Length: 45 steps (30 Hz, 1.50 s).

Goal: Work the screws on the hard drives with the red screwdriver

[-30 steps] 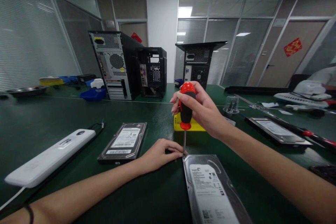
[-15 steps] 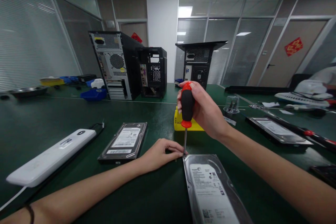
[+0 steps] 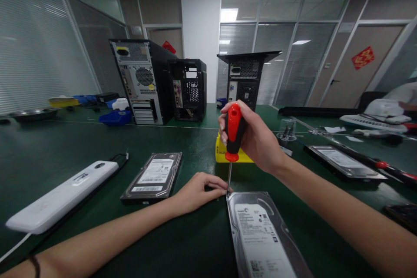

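My right hand (image 3: 252,132) is wrapped round the red and black handle of a screwdriver (image 3: 234,132), held nearly upright. Its metal shaft runs down to the far left corner of a hard drive (image 3: 260,234) that lies label up on the table in front of me. At that corner, my left hand (image 3: 202,189) has its thumb and fingertips pinched together beside the screwdriver's tip. What those fingertips hold, if anything, is too small to make out. Behind the screwdriver sits a yellow plastic bin (image 3: 221,150), partly covered by my right hand.
On the green table (image 3: 182,139), a second hard drive (image 3: 153,177) and a white power strip (image 3: 65,195) lie to the left. Another drive (image 3: 342,160) and a clear cup (image 3: 287,129) are at right. Computer cases (image 3: 163,82) stand at the back.
The screwdriver handle has turned in my right hand, so a red face now shows where black did. My left hand and the hard drive stay in place.
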{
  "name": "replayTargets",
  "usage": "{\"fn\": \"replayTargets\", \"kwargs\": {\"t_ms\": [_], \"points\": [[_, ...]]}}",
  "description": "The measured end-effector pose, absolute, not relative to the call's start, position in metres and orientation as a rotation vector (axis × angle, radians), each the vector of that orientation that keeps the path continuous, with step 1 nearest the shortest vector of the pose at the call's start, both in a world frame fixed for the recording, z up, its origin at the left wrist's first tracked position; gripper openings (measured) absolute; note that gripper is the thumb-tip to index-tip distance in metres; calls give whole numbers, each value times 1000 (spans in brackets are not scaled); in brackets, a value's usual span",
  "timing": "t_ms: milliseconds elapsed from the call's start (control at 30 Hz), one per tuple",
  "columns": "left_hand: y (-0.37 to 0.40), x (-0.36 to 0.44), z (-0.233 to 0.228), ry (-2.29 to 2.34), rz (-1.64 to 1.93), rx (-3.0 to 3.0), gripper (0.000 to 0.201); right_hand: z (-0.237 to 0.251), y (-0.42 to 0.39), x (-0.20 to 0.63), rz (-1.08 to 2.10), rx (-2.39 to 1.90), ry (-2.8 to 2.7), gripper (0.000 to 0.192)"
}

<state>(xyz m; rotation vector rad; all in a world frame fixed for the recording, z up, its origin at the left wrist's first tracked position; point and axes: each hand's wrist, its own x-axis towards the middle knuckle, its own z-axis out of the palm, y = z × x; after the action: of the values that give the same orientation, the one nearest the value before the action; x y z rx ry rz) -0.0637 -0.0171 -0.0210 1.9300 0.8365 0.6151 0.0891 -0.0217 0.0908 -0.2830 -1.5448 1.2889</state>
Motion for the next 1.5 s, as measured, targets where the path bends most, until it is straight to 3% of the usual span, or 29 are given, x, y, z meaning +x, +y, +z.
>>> {"fn": "replayTargets", "kwargs": {"t_ms": [167, 367, 600, 1133, 1500], "points": [[-20, -64, -18, 834, 611, 1936, 24, 92, -18, 85, 1320, -291, -1522, 20], [-18, -64, -22, 822, 626, 1936, 24, 90, -17, 82, 1206, -326, -1543, 29], [-18, -64, -22, 839, 617, 1922, 24, 90, -12, 84, 1240, -305, -1520, 20], [-19, -63, -19, 829, 605, 1925, 24, 88, -9, 86, 1264, -257, -1580, 17], [-17, -64, -24, 838, 617, 1917, 25, 86, -6, 88, 1230, -282, -1504, 30]]}}
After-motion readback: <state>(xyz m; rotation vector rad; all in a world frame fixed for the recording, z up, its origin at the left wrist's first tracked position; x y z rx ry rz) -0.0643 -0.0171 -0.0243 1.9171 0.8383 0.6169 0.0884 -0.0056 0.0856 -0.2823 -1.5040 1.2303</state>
